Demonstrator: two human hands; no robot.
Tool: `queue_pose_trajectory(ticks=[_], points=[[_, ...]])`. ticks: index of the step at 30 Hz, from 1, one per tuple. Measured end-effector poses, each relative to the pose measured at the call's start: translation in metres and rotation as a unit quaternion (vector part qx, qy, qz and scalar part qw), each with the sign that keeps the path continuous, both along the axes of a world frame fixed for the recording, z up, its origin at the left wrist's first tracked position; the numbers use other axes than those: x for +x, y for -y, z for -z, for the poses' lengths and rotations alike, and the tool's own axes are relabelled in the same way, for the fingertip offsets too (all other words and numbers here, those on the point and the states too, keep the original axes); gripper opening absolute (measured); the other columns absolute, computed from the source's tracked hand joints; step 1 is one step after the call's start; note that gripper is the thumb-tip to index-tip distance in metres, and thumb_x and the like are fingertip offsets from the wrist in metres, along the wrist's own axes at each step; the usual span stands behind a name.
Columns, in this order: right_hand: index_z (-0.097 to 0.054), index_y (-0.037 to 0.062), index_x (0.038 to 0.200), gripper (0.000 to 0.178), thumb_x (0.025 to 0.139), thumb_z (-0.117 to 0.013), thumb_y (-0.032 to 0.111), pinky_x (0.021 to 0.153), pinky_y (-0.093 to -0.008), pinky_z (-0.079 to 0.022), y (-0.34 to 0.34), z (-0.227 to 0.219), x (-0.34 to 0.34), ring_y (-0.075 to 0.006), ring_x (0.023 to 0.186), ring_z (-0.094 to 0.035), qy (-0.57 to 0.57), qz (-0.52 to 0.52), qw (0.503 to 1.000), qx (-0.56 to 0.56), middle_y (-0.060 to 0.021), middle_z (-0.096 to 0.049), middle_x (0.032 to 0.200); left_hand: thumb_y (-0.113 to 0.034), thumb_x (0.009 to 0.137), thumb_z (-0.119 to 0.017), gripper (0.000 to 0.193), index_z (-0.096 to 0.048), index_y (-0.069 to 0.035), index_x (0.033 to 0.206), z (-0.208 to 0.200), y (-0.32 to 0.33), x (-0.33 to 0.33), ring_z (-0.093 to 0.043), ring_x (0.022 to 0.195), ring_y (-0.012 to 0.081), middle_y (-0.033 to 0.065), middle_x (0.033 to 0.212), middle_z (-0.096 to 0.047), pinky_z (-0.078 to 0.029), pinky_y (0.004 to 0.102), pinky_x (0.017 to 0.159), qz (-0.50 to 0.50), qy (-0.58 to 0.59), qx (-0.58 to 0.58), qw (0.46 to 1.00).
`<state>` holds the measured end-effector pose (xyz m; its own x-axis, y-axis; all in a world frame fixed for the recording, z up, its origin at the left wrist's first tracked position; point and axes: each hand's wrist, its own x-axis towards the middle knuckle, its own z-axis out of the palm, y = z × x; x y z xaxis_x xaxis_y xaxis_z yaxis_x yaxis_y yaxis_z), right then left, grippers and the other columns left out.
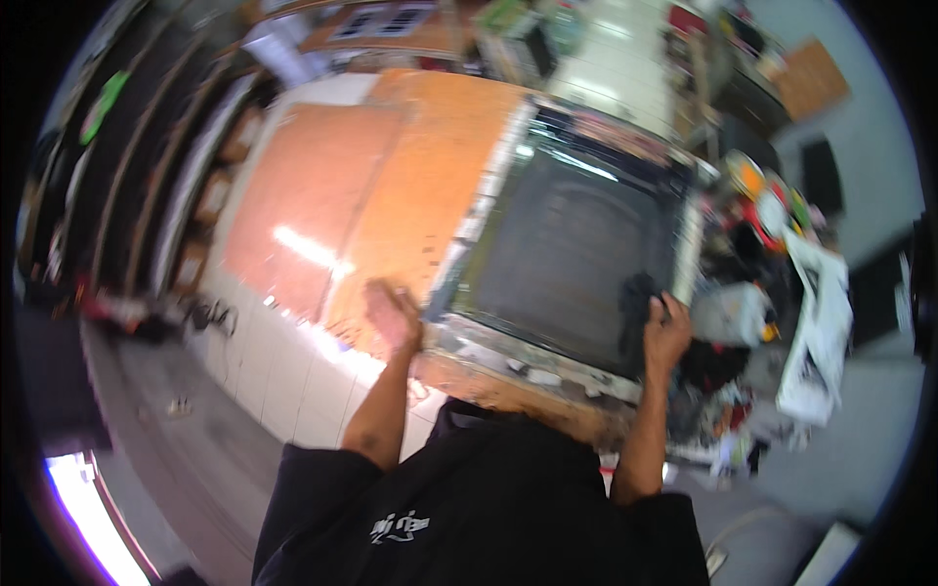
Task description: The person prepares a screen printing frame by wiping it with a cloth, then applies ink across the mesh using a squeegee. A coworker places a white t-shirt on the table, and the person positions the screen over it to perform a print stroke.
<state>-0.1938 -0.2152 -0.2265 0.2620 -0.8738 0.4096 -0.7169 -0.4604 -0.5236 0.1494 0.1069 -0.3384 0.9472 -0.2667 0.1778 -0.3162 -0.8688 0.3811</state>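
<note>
A large framed screen (576, 244) with a dark mesh lies on an orange table (391, 195). My left hand (393, 314) rests on the table at the frame's near left corner, fingers loosely curled; motion blur hides whether it holds the frame's edge. At the frame's near right corner my right hand (666, 327) grips a dark cloth or squeegee handle (637, 308) pressed against the mesh. I wear a black shirt that fills the lower middle of the view.
Right of the frame stands a cluttered pile with a translucent jug (731, 313), colourful containers (767, 200) and white cloth (816, 332). Shelves (147, 166) run along the left. Grey floor (166, 430) lies at lower left.
</note>
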Motion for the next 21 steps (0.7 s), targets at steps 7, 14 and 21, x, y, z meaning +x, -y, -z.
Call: queue_pose_trajectory(ticks=[7,14,21], points=[[-0.072,-0.0016,0.112,0.030,0.087,-0.076,0.015,0.067,-0.0270,-0.048,-0.007,-0.010,-0.116,-0.0103,0.070,-0.055,0.116,0.186,0.975,0.039,-0.0072,-0.073,0.091,-0.050,0.106,-0.034,0.066,-0.035,-0.003,0.153,0.006,-0.003,-0.004,-0.027,0.148,0.0367,0.0206,0.159,-0.032,-0.027,0.0550,0.115,-0.023,0.043,0.105,0.993],[-0.066,-0.0010,0.124,0.035,0.089,-0.062,0.003,0.093,-0.0440,-0.049,-0.003,0.021,-0.172,-0.0434,0.101,-0.064,0.010,0.223,0.974,-0.036,-0.0253,-0.068,0.107,-0.049,0.105,-0.038,0.062,-0.041,-0.002,0.146,-0.004,-0.001,-0.001,-0.032,0.144,0.0377,0.0220,0.155,-0.036,-0.032,0.0548,0.110,-0.012,0.060,0.100,0.993],[-0.068,-0.0019,0.097,0.017,0.087,-0.064,0.011,0.078,-0.0493,-0.051,0.059,0.082,-0.196,-0.0427,0.088,-0.066,-0.082,0.213,0.972,0.046,-0.0236,-0.066,0.094,-0.048,0.105,-0.038,0.060,-0.041,-0.004,0.146,-0.004,0.002,0.001,-0.032,0.144,0.0369,0.0205,0.155,-0.036,-0.032,0.0549,0.109,-0.013,0.047,0.092,0.995]])
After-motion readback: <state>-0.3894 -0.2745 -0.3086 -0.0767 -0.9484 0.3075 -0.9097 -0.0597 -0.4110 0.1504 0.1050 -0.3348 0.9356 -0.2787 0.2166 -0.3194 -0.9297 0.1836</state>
